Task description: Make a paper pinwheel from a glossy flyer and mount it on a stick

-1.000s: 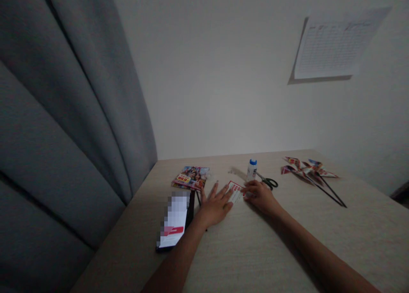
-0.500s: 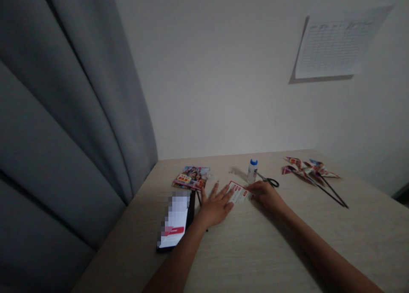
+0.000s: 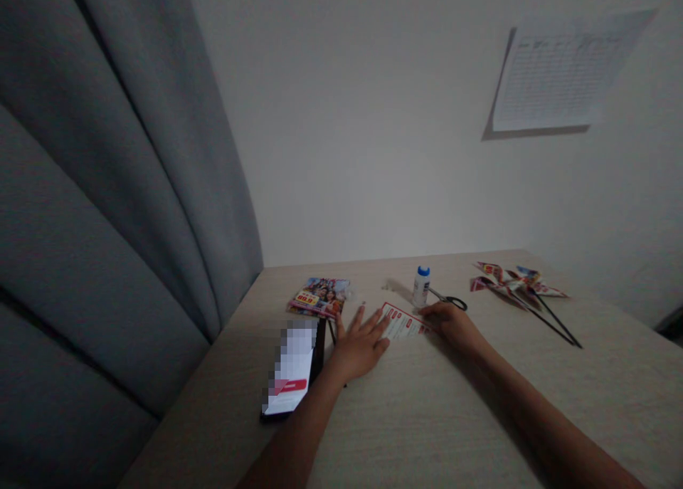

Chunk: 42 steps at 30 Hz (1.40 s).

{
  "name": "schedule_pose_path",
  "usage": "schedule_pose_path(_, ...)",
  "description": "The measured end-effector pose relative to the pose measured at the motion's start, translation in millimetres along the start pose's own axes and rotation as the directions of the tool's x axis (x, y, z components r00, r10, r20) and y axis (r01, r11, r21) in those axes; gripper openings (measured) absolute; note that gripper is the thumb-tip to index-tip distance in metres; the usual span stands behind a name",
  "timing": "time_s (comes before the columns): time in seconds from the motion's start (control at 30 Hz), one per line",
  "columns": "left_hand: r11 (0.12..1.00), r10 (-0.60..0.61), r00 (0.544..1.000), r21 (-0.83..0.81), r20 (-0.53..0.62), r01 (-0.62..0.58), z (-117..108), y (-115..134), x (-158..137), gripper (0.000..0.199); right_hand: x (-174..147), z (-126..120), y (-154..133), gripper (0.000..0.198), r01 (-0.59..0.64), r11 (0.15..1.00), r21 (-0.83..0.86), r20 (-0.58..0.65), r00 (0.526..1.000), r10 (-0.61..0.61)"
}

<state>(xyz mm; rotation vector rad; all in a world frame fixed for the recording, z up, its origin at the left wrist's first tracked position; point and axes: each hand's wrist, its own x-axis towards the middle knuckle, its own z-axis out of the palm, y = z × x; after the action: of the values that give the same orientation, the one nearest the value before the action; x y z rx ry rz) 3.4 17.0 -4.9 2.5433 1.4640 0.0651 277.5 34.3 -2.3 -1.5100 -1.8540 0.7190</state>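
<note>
A small printed paper (image 3: 400, 324), white with a red border and red labels, lies on the table between my hands. My left hand (image 3: 358, 346) is open and flat, fingers spread, with its fingertips on the paper's left end. At the right end, the closed fingers of my right hand (image 3: 452, 327) grip the paper's edge; the fingertips are partly hidden. Just behind the paper stands a white glue bottle (image 3: 421, 290) with a blue cap. Scissors (image 3: 454, 303) with dark handles lie beside the bottle, partly hidden behind it.
A phone (image 3: 293, 368) with a lit screen lies near my left forearm. Behind it is a stack of colourful flyers (image 3: 321, 297). Thin dark sticks show partly beside my left hand. Paper pinwheels (image 3: 515, 282) on dark sticks lie at the right. A grey curtain (image 3: 133, 190) hangs along the left.
My right hand has shifted slightly to the right along the paper, and more of the paper's printed right end shows. My left hand has stayed in place.
</note>
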Motion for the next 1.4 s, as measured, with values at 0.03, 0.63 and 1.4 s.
schedule_pose_path(0.03, 1.000, -0.001, 1.000, 0.000, 0.002, 0.001, 0, 0, 0, 0.059, 0, -1, 0, 0.042, 0.008, 1.000, -0.006, 0.003, 1.000, -0.008)
schedule_pose_path(0.63, 0.998, -0.053, 0.988, -0.054, -0.146, 0.045, -4, 10, 2, 0.051, -12, 25, -26, 0.029, 0.171, 0.906, -0.388, 0.027, 0.984, -0.174)
schedule_pose_path(1.4, 0.951, -0.277, 0.913, -0.221, -0.301, 0.216, 8, 23, 17, 0.045, -10, 43, -33, 0.031, 0.010, 0.862, -0.506, -0.079, 0.995, -0.058)
